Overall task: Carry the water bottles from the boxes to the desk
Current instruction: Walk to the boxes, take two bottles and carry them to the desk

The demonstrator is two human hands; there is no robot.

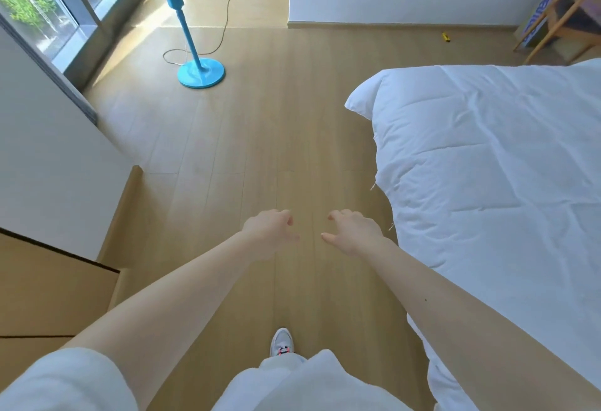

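Risk-wise: I'm walking empty-handed, and the cord [227,10] of the blue fan [201,73], trailing on the floor at 11 o'clock, could be snagging my shoe [282,342] if I'm drifting left. The duvet [487,166] edge hanging at 3 o'clock could be catching my R arm. No water bottles or desk in view. The cardboard box [536,25] at 1 o'clock is prob one of the boxes, can't confirm. L hand [271,231] and R hand [353,233] are reaching fwd side by side, apart, holding nothing, fingers loosely curled, backs up.
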